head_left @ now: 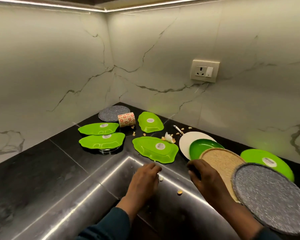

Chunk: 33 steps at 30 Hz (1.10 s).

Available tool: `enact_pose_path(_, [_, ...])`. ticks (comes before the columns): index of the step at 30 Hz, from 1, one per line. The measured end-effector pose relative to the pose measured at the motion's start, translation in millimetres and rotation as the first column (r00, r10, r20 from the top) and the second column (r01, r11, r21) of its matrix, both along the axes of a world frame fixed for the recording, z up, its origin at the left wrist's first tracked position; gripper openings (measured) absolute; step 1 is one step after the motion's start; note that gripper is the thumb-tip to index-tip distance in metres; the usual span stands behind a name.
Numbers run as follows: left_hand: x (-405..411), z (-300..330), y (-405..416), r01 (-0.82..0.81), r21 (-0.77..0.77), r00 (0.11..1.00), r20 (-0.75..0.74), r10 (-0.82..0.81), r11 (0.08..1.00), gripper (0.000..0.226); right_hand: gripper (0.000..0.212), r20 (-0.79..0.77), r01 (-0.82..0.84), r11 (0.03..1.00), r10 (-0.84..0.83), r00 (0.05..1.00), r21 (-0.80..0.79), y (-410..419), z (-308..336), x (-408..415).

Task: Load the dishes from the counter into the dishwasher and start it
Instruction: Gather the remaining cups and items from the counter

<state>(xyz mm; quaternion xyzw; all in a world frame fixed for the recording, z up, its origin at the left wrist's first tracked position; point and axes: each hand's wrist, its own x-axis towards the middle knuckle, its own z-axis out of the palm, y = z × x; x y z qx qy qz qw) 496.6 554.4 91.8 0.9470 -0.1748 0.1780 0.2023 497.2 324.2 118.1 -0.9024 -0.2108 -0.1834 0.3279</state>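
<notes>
Both my hands hover over the steel sink (86, 196) at the counter's edge. My left hand (145, 177) has loosely curled fingers, with a small white scrap (161, 178) at its fingertips and a crumb (179, 192) below it. My right hand (203, 177) curls downward beside a tan plate (222, 163), its wrist crossing above the plate. On the black counter lie three upturned green leaf-shaped plates (155, 149) (102, 142) (99, 128), an upturned green bowl (151, 122), a patterned cup (126, 120) on its side, a white plate (187, 141) and a green dish (204, 148).
A grey speckled plate (270, 196) overhangs the counter at the right, over a green plate (267, 161). Another grey plate (111, 112) lies in the back corner. Food scraps (169, 137) and a spoon (177, 129) lie mid-counter. A wall socket (205, 71) sits above. Marble walls close the corner.
</notes>
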Motion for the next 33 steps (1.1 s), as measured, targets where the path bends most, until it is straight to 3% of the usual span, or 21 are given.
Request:
enact_pose_path(7, [64.2,-3.3,68.4,-0.293,-0.025,0.956,-0.038,0.292,0.956,0.026,0.029,-0.087,-0.127,0.988,0.12,0.989,-0.09,70.4,-6.6,92.2])
enact_pose_path(14, [154.4,1.9,137.7,-0.394,-0.007,0.919,-0.029,0.393,0.919,0.02,0.041,-0.025,-0.163,0.925,0.164,0.986,-0.344,164.1,-3.7,194.2])
enact_pose_path(21, [222.8,1.3,189.3,-0.405,0.012,0.914,-0.006,0.405,0.914,0.023,0.058,0.022,-0.115,0.854,0.146,0.989,-0.507,255.8,-16.3,295.9])
enact_pose_path(28, [235.1,-6.2,217.7,-0.384,0.003,0.923,-0.039,0.384,0.923,0.022,0.075,-0.012,-0.104,0.752,0.127,0.992,-0.651,304.0,-41.2,350.8])
enact_pose_path(33, [241.2,-14.9,219.9,-0.357,0.009,0.93,-0.093,0.356,0.934,0.02,0.08,0.166,0.029,0.765,0.102,0.981,-0.643,306.4,-40.7,357.1])
